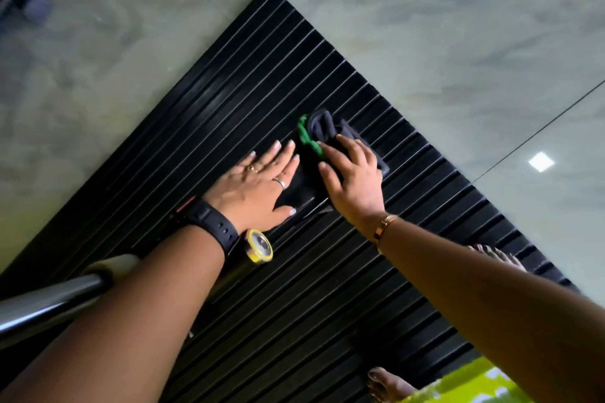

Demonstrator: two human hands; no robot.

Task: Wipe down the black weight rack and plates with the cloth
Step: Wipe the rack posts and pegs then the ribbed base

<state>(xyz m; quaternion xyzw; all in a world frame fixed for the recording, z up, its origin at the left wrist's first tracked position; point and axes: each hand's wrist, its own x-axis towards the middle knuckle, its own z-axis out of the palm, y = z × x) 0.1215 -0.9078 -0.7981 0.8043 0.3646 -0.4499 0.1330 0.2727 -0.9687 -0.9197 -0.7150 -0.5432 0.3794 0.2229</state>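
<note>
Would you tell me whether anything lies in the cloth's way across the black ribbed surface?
Only the left hand, resting flat on the ribbed surface right beside the cloth that the right hand presses; the other directions look free.

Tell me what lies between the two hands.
In the head view, a smooth black block fills the gap between the left hand and right hand; the cloth lies at its far end, under the right hand.

no text, label, brand or number is legible anywhere.
</note>
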